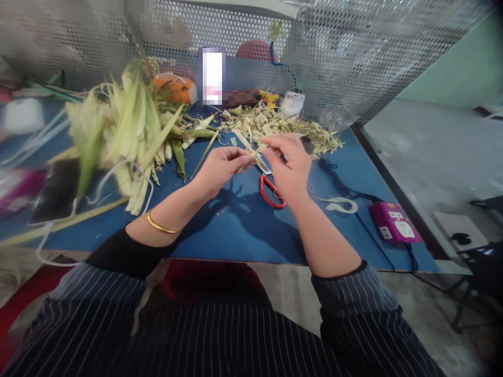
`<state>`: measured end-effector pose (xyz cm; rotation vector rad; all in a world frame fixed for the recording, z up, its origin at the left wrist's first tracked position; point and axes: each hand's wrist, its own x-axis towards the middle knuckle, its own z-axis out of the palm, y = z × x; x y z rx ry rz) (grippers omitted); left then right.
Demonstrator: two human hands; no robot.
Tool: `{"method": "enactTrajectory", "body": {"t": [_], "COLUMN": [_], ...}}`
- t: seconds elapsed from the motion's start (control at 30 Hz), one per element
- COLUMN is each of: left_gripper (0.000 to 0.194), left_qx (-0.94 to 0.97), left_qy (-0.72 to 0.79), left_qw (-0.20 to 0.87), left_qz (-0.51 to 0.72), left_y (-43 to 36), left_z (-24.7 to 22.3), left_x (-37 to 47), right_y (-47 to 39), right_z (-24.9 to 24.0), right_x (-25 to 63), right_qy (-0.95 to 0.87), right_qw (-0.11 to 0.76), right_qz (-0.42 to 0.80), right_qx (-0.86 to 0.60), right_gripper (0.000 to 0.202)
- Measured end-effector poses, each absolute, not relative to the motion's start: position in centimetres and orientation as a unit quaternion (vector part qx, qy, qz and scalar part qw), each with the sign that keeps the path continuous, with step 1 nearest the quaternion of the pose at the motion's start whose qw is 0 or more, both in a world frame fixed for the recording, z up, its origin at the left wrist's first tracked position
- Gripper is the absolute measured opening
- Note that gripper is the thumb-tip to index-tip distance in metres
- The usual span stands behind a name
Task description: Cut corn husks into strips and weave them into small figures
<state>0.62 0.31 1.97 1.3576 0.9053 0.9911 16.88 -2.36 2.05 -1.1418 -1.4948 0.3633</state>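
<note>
My left hand [222, 166] pinches a narrow strip of pale corn husk [244, 141] between thumb and fingertips, over the middle of the table. On the same strip, from the right, my right hand [291, 167] closes its thumb and index finger; the exact grip is partly hidden. Fine thread hangs near my right hand. Scissors with red handles [262, 195] lie on the table just under my hands, their blades partly covered. To the left is a large pile of corn husks [126, 125], green and pale yellow.
Husk scraps [271, 123] are heaped behind my hands, before a perforated metal panel [243, 26]. An orange packet [173, 88] stands at the back. On the blue table [236, 230] lie a purple box [394, 222] with dark cords, a white ribbon [341, 204] and a black flat object [55, 188].
</note>
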Motion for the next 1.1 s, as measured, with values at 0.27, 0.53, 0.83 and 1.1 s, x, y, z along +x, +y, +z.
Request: {"method": "enactTrajectory", "body": {"t": [0.27, 0.53, 0.83, 1.1], "left_gripper": [0.016, 0.013, 0.017, 0.016], "left_qx": [0.672, 0.682, 0.669, 0.65], "left_qy": [0.419, 0.44, 0.442, 0.433], "left_qw": [0.429, 0.395, 0.415, 0.454], "left_qz": [0.435, 0.43, 0.43, 0.428], "left_y": [0.1, 0.1, -0.1, 0.3], "left_z": [1.9, 2.1, 2.1, 1.2], "left_x": [0.6, 0.6, 0.7, 0.8], "right_y": [-2.1, -2.1, -2.0, -1.6], "right_z": [2.0, 2.2, 2.6, 1.9], "right_x": [17.0, 17.2, 17.5, 17.7], "right_qy": [-0.69, -0.715, -0.683, -0.71], "right_qw": [0.511, 0.489, 0.488, 0.452], "right_qz": [0.171, 0.169, 0.255, 0.238], "right_qx": [-0.484, -0.47, -0.48, -0.484], "right_gripper": [0.006, 0.008, 0.002, 0.005]}}
